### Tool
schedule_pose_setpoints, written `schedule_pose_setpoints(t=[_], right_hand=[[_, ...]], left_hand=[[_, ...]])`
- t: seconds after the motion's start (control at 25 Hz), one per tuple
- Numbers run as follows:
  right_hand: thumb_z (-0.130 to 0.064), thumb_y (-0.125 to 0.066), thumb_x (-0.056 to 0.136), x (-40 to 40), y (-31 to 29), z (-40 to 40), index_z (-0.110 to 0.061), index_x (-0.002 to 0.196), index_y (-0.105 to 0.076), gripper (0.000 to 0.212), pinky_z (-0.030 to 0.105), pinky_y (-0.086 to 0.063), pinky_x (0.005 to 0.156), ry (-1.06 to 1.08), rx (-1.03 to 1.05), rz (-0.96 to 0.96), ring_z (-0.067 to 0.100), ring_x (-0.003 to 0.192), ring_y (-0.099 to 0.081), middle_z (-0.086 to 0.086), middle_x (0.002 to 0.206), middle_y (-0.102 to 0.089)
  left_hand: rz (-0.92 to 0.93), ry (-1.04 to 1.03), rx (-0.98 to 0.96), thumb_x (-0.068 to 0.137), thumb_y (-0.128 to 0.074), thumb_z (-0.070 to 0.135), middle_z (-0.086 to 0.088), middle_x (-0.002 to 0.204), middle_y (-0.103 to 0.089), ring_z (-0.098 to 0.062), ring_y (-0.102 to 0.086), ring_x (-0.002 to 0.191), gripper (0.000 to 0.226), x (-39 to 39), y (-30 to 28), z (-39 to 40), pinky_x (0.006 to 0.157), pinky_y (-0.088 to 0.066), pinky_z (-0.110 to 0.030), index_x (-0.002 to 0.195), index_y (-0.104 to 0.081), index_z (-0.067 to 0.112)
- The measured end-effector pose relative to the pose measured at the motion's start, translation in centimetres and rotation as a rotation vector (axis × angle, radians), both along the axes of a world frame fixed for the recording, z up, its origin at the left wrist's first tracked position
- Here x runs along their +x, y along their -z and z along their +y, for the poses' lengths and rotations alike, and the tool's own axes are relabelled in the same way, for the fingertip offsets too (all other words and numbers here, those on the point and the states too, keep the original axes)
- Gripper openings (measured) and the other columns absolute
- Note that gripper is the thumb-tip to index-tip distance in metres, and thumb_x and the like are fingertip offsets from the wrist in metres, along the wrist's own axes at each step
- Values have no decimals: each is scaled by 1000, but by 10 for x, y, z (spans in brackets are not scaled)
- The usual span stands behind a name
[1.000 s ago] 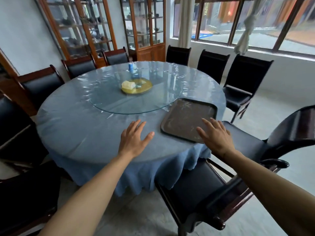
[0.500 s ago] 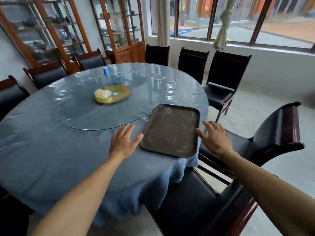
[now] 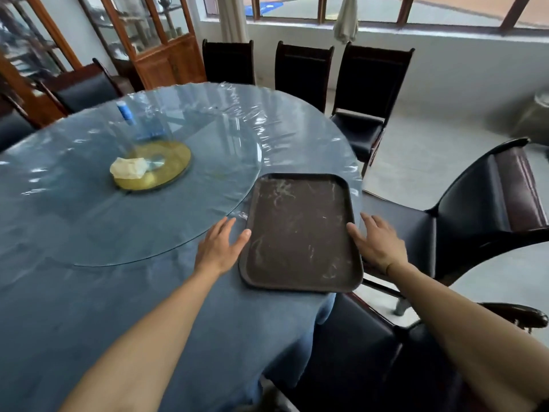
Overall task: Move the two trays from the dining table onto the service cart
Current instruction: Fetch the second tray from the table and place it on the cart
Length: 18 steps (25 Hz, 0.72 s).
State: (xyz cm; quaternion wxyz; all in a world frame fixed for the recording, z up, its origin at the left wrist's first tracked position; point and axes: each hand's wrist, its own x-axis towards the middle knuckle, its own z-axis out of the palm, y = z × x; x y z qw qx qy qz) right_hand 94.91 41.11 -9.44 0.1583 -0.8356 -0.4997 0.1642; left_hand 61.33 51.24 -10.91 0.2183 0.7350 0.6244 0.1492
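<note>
A dark brown scuffed tray [image 3: 300, 233] lies flat on the right edge of the round dining table [image 3: 89, 292], which wears a blue cloth under clear plastic. My left hand [image 3: 221, 248] is spread open at the tray's left rim, thumb touching it. My right hand [image 3: 378, 246] is open at the tray's right rim, fingertips against it, past the table's edge. Neither hand has closed on the tray. Only one tray is in view, and no service cart shows.
A glass turntable [image 3: 166, 203] carries a yellow plate [image 3: 157, 166] with a crumpled napkin and a clear bottle [image 3: 130, 120]. Dark chairs ring the table; one armchair [image 3: 475, 221] stands right beside my right arm. Wooden glass cabinets stand at the back left.
I have stepped closer and to the right. Both hands have slid outward to the tray's two long sides, the right one off the tray's top to its rim.
</note>
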Motion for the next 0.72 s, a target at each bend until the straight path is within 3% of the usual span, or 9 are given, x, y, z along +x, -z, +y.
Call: schedule_pose_setpoints(t=[0.36,0.56,0.72], right_hand=[[-56,-36,97,8,55,59,-18,151,-28,67,49,-36,109,173,-115,227,35,136,-39,16,152,-38],[-48,-38,100,18,83,88,-7,148,-34,64,42,-35,108,238,-149,335,37,134,-42,21,148,-44],[-48,-38,100,22,98,111,-5,143,-42,61,41,-37,106,263,-173,382,38,129,-47,22,143,-50]], left_hand=[[-47,-2,-290,93,-41,63,-5,160,-30,-23,-29,145,72,8,66,86,115,-25,-45,152,-33,23],[-188,-67,-419,99,-41,52,-15,153,-41,-28,-37,142,65,28,87,125,117,-27,-42,149,-38,11],[-343,-152,-549,99,-40,53,-9,151,-45,-30,-44,136,61,40,96,141,112,-36,-49,148,-42,17]])
